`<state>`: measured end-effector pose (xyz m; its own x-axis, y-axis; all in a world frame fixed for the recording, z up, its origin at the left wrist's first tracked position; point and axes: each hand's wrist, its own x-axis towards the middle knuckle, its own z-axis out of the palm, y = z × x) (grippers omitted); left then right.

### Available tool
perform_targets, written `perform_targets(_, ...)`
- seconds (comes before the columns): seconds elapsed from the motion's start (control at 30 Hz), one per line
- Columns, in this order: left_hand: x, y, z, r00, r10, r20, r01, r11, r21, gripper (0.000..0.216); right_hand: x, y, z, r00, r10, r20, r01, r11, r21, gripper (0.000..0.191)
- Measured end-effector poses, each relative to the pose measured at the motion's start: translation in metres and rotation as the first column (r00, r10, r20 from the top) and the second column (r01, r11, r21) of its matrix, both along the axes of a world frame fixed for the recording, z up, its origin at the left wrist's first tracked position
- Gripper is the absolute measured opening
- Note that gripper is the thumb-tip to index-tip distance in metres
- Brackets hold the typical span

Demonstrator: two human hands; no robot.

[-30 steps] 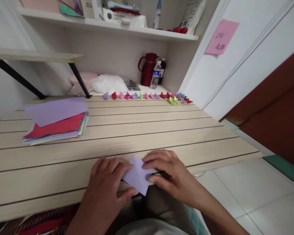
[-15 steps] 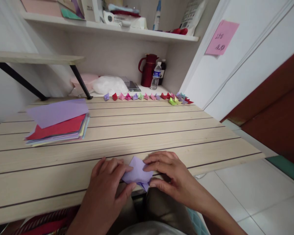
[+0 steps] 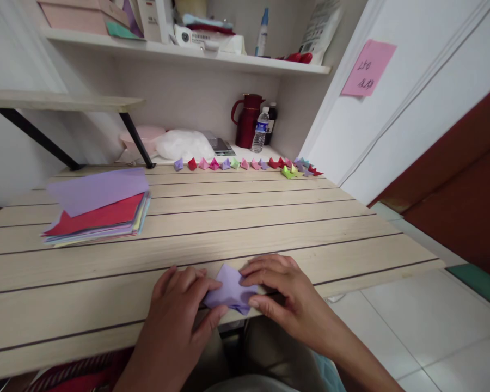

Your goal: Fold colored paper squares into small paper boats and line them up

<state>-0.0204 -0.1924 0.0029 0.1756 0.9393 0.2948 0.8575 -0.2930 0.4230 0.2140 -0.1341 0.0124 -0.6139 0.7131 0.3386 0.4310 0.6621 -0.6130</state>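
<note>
A partly folded piece of purple origami paper [image 3: 230, 287] lies at the table's front edge, its pointed top facing away from me. My left hand [image 3: 183, 305] grips its left side, index finger on top and thumb at the lower edge. On the right side my right hand [image 3: 280, 288] has its fingertips on the paper and its thumb at the lower right corner. Both hands are closed on the sheet. A small folded flap shows at the bottom between the thumbs. The underside of the paper is hidden.
A stack of coloured paper [image 3: 98, 215] lies on the left of the slatted table [image 3: 212, 228]. Small folded paper boats [image 3: 214, 164] line the back edge. Behind them stand a red jug [image 3: 248, 121] and a water bottle [image 3: 260, 130]. A raised shelf [image 3: 61, 100] stands at the left.
The flap at the paper's lower edge, which stuck out downward, now sits closer to the sheet. My right thumb has shifted slightly. The view has tilted a little.
</note>
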Motion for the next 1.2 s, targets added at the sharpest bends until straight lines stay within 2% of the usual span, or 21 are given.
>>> perform_targets(0.2,0.0012,0.0010,-0.0001,1.000,0.011,0.008,-0.011,0.999,0.045,0.018,-0.0011,-0.0014,0.0007,1.000,-0.016,0.024,0.015,0.999,0.045,0.019)
perform_targets(0.33,0.0012,0.0018,0.0001,1.000,0.009,0.012,-0.009,0.999,0.040,0.019,-0.0008,-0.0020,0.0012,1.000,-0.014,0.004,0.014,1.000,0.025,0.022)
perform_targets(0.53,-0.0001,0.0002,-0.0018,0.999,0.008,0.036,-0.009,1.000,0.025,0.021,-0.0008,-0.0019,0.0007,1.000,-0.015,-0.009,0.015,1.000,-0.010,0.018)
perform_targets(0.7,-0.0014,-0.0003,-0.0044,0.999,0.005,0.038,-0.006,1.000,0.021,0.029,-0.0025,-0.0025,0.0009,1.000,-0.027,-0.015,0.027,1.000,0.000,0.014)
perform_targets(0.93,-0.0007,0.0038,-0.0030,1.000,0.016,-0.010,-0.017,0.999,-0.033,0.053,-0.0039,-0.0005,0.0003,0.999,-0.044,-0.021,0.044,0.999,-0.007,0.011)
perform_targets(1.0,0.0012,0.0035,0.0005,0.999,0.039,0.003,-0.038,0.998,-0.051,0.047,-0.0028,-0.0002,-0.0001,0.999,-0.032,-0.030,0.032,0.999,-0.014,0.010)
perform_targets(1.13,0.0031,0.0018,0.0030,0.996,0.068,0.059,-0.065,0.996,-0.063,0.022,-0.0003,-0.0011,-0.0005,0.999,-0.009,-0.050,0.008,1.000,-0.015,0.011)
perform_targets(1.2,0.0014,0.0013,-0.0011,0.995,0.063,0.072,-0.061,0.997,-0.038,0.024,0.0002,-0.0017,-0.0007,0.999,-0.007,-0.050,0.007,1.000,-0.007,0.013)
